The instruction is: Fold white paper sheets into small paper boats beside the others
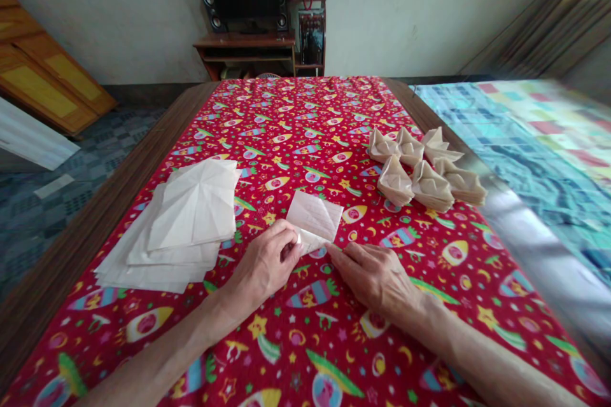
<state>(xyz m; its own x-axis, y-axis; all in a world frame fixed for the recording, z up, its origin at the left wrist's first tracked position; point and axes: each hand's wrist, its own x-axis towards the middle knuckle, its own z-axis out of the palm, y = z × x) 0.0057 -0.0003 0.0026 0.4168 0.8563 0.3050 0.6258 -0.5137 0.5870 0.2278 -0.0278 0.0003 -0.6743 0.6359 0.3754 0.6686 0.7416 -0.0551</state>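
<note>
Here's the left hand, its grip pinched narrow on the near-left edge of a partly folded paper, lying between both hands on the red cloth over the worktop. The right hand has fingertips at the paper's near-right corner; whether that grip closes on it, I can't tell. Off left, piled creased sheets; over right, six folded bundles, two rows!

The folded sheet is matt, creased paper, as are the stacked sheets and the folded pieces. The tablecloth is printed matt cloth, over a tabletop of smooth wood-grain finish.
</note>
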